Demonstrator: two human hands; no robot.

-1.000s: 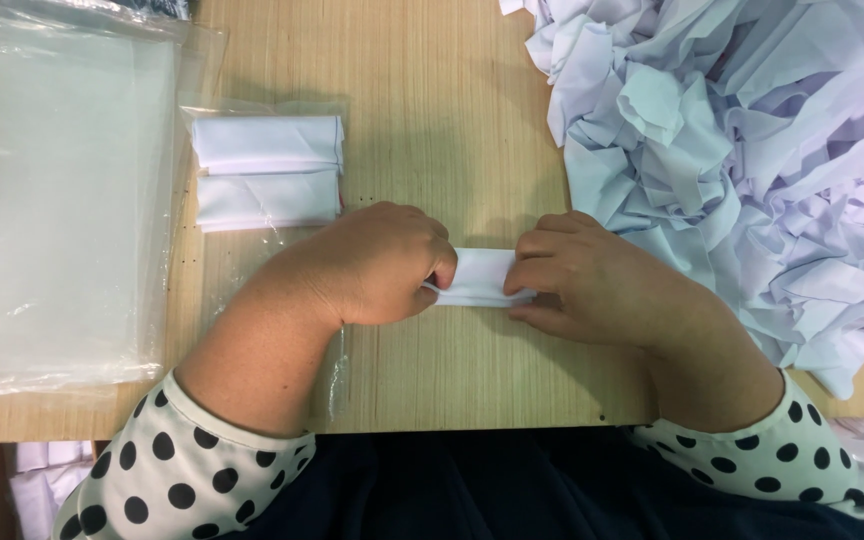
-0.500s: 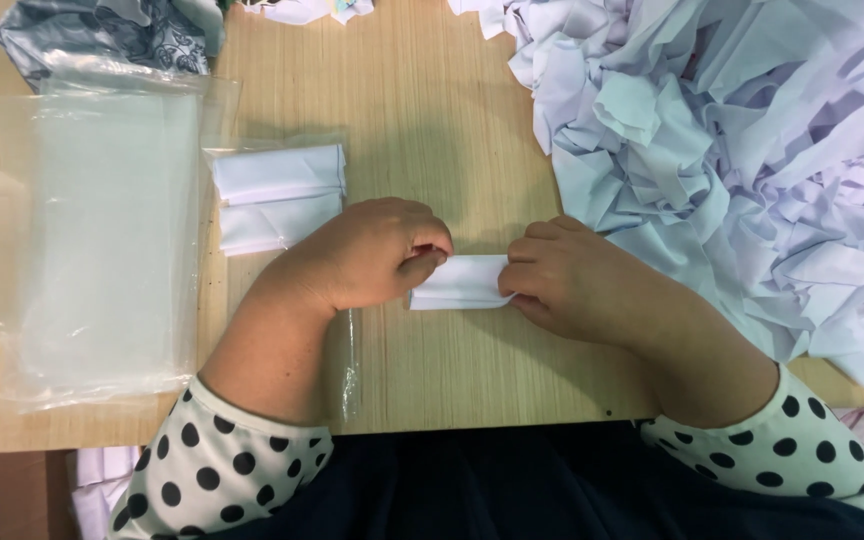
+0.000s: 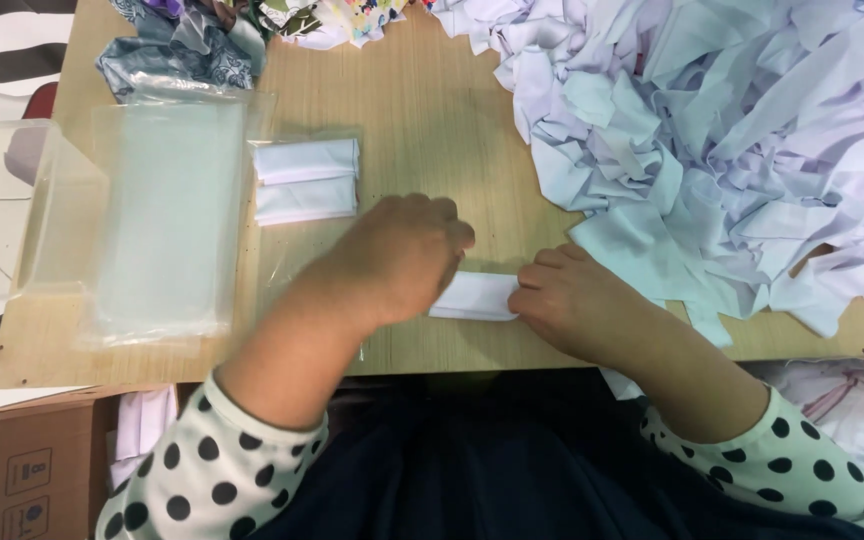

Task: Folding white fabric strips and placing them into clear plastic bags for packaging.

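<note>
Grip: left hand (image 3: pixel 402 255) and right hand (image 3: pixel 572 300) pinch folded white cloth (image 3: pixel 477 297); cloth ends hidden under fingers.

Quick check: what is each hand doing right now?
Left hand: curled, fingers on the left end of the folded white cloth.
Right hand: curled, pinching the cloth's right end.

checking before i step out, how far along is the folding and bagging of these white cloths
Done: two folded white cloths lie in a clear bag. In hand: the left hand and right hand press a small folded white piece on the table. Left: a large heap of loose white cloth, and a stack of clear bags.
</note>
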